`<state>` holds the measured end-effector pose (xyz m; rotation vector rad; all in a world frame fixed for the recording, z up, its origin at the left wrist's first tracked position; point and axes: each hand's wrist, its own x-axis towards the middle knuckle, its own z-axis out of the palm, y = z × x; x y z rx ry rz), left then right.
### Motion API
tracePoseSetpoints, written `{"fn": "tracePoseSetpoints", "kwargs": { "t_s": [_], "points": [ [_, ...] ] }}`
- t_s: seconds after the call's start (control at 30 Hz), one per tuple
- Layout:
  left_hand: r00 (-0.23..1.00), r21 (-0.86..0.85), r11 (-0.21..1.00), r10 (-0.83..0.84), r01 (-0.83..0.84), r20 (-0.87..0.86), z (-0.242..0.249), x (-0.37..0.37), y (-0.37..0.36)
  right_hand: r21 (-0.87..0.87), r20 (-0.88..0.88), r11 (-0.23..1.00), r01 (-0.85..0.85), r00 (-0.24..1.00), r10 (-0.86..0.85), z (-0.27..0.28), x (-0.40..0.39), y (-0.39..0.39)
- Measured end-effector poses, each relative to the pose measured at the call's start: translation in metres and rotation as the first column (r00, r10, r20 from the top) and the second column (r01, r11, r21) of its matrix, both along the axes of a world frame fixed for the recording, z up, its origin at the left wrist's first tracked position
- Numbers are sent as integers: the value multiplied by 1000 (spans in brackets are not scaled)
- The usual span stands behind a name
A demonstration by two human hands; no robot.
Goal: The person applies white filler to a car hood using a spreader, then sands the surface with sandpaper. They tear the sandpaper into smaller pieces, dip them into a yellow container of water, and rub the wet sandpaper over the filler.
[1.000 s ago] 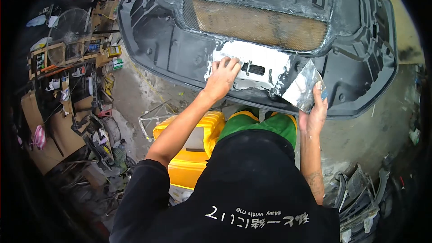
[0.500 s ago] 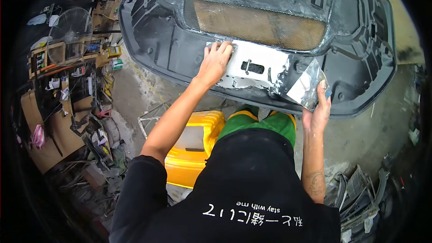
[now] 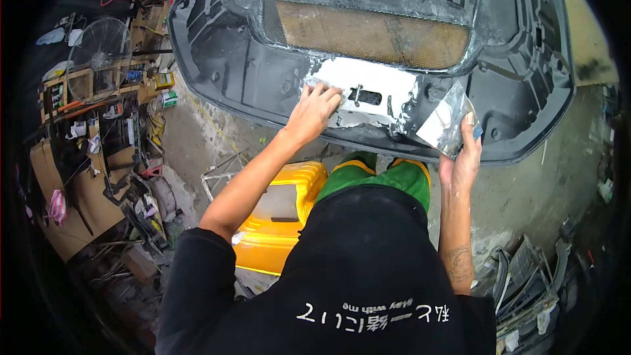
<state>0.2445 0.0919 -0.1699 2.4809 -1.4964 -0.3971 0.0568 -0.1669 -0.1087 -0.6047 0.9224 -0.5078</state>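
Note:
The black underside of a car hood (image 3: pixel 217 89) lies in front of me, with a white, smeared filler patch (image 3: pixel 388 79) around a slot and a small metal loop near its front edge. My left hand (image 3: pixel 315 112) is at the patch's left end, fingers bent and pressed down on a thin, flat greyish spreader (image 3: pixel 340 96), mostly hidden under them. My right hand (image 3: pixel 463 161) grips a shiny flat plate (image 3: pixel 448 121) smeared with white filler, tilted over the hood's front edge, thumb on top.
A brownish mesh grille (image 3: pixel 374 33) is set in the hood. Beside my legs stands a yellow plastic seat-like piece (image 3: pixel 269 246). A fan (image 3: pixel 98 59) and cluttered shelves are at left; scrap parts (image 3: pixel 532 283) lie at lower right.
My left hand has moved down over the patch toward the hood's near edge, baring white surface above it. The right hand keeps its hold on the plate. The view has shifted slightly.

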Motion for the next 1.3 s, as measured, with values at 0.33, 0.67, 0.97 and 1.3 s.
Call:
{"fn": "tracePoseSetpoints", "kwargs": {
  "t_s": [0.33, 0.67, 0.97, 1.3],
  "points": [
    [821, -382, 864, 62, -329, -567, 76, 2, 7, -17, -9, 998, -61, 998, 61, -8, 3, 12],
    [972, -468, 879, -19, -96, -234, 73, -60, -2, 64, 59, 985, -159, 986, 155, -2, 31, 59],
    [997, -113, 992, 58, -52, 44, 3, 31, 6, 2, 90, 998, -66, 994, 66, 10, 26, 20],
    [993, -3, 998, -58, 58, 102, -14, 30, -7, -25, 76, 999, -23, 997, 25, 13, 13, 11]
  ]
}}
